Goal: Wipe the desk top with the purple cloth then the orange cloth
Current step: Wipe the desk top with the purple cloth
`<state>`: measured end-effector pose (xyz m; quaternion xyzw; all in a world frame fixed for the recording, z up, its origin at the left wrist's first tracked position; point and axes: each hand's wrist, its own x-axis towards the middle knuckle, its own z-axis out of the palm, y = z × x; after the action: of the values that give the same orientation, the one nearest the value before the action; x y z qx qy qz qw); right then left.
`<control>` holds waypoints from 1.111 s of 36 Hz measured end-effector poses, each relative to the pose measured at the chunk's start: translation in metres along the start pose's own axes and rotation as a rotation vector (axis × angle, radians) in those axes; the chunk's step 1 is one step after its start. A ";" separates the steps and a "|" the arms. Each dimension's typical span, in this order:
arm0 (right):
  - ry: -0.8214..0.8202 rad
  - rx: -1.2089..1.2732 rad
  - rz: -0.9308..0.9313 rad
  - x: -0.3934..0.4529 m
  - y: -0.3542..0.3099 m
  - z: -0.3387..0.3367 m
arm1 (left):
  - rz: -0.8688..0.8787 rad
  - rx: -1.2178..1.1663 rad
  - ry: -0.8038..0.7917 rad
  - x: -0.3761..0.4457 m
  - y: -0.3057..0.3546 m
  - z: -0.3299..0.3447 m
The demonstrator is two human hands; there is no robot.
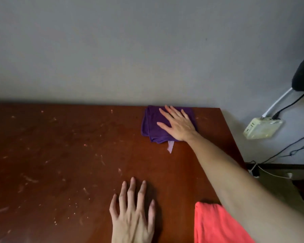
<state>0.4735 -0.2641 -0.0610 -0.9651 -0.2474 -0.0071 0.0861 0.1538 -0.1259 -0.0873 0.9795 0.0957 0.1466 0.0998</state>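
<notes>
Purple cloth (154, 125), folded into a thick pad, lies flat on the desk top (68, 155) at the far edge, touching the grey wall (130, 50) and near the desk's far right corner. The right hand (176, 122) presses on it with the palm down and the fingers straight and spread, so the hand covers the right half of the cloth and grips nothing. A pale label tag (170, 146) sticks out from the cloth's near edge onto the wood.

Nearer than the purple cloth, the left hand (132, 213) rests flat on the bare desk top, fingers straight and fanned, holding nothing. Just right of that hand, the orange cloth (216, 225) lies at the near right of the desk, partly under the right forearm.

Left of the purple cloth the wood carries pale scuffs and crumbs. Right of the purple cloth, beyond the desk edge, a pale power strip (261, 128) hangs against the wall with cables (279, 106) plugged into it.
</notes>
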 end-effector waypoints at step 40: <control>0.001 0.036 0.134 -0.057 0.106 -0.024 | 0.283 -0.049 -0.247 0.041 0.036 0.005</control>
<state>0.4748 -0.3871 -0.0581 -0.9778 -0.1821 0.0027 0.1038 0.1993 -0.1525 -0.0727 0.9910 -0.0595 0.0402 0.1130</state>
